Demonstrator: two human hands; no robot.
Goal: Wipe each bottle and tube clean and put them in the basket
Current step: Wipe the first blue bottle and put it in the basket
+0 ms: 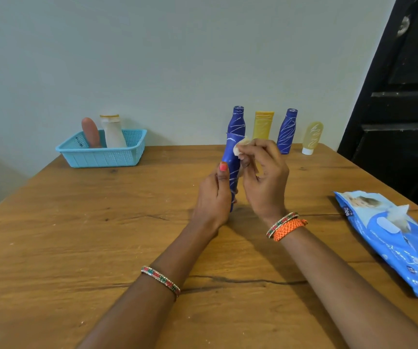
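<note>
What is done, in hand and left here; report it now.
Done: a pink bottle and a white bottle stand in the basket. In hand: the left hand holds a blue tube while the right hand rubs it with a wipe. Left: two blue bottles, a yellow tube and a pale yellow bottle.

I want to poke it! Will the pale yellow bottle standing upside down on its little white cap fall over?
Probably: the pale yellow bottle balances on a narrow white cap, much wider above, so a poke likely tips it. It looks like light plastic, so it shouldn't break.
</note>
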